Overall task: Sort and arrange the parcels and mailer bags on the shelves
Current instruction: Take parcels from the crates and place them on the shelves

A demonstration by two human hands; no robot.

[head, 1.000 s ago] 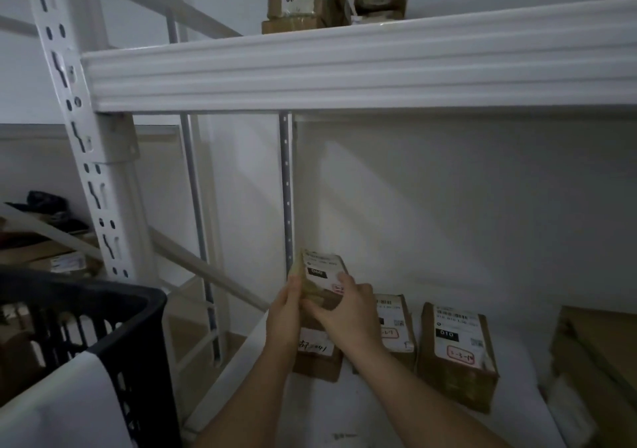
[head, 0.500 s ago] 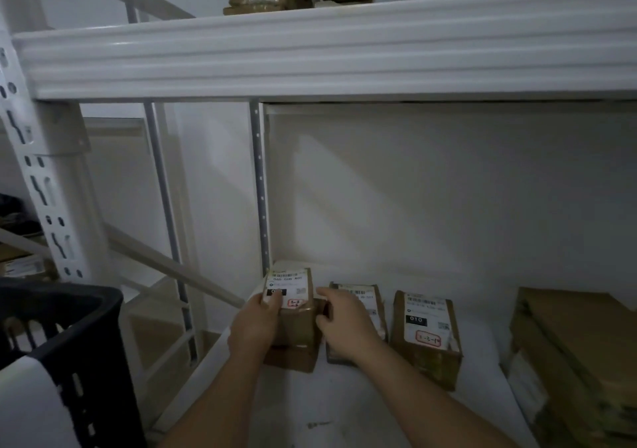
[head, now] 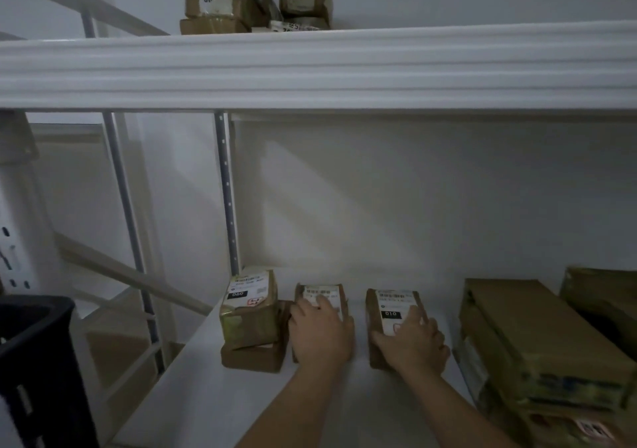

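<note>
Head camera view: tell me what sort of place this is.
Probably a parcel storeroom or courier pickup point: white metal shelving, small brown cardboard parcels with printed barcode labels in a row, and a black plastic crate alongside.

two hands, four small parcels

Shelf beam: painted white metal, ribbed, faint sheen. Lower shelf board: smooth, matt white. Rear upright: grey metal, perforated, dull. Stacked parcel: brown cardboard under glossy tape, white paper label. Middle parcel and right parcel: matt brown card, paper labels. Large cartons: plain kraft cardboard, matt. Crate: black plastic, slight sheen. Wall: matt white.
</note>
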